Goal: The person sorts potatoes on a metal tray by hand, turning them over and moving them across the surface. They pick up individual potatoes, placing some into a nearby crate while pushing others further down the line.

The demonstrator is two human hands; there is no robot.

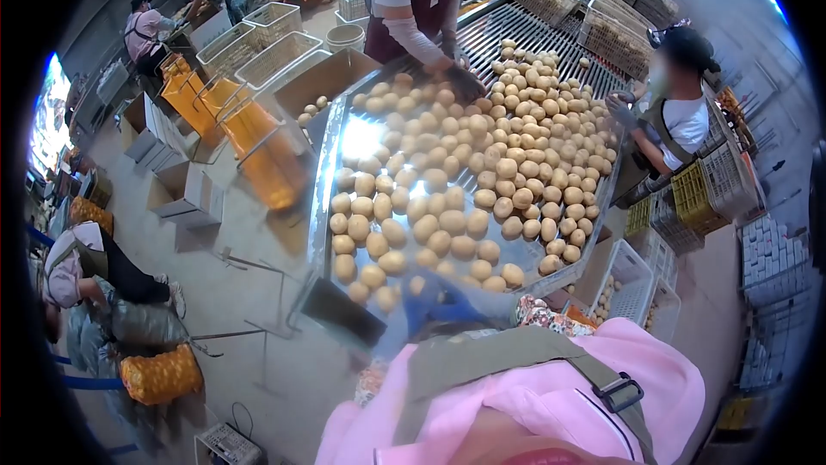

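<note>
Many round tan potatoes [452,222] lie spread over a metal sorting table [323,207] in front of me. My right hand [456,303], in a blue glove, reaches across to the near edge of the table, close to the nearest potatoes. Beside it my left hand [416,310] is at the same edge; the two overlap and are smeared by motion. Whether either hand holds a potato cannot be made out. Floral sleeve covers [551,314] show on my forearms.
Across the table a person in a maroon apron [413,0] reaches over the potatoes; another person [684,117] stands at the right. White crates [624,280] stand at right. Orange mesh bags [258,142] hang on frames at left. A dark panel [340,310] sits at the near left corner.
</note>
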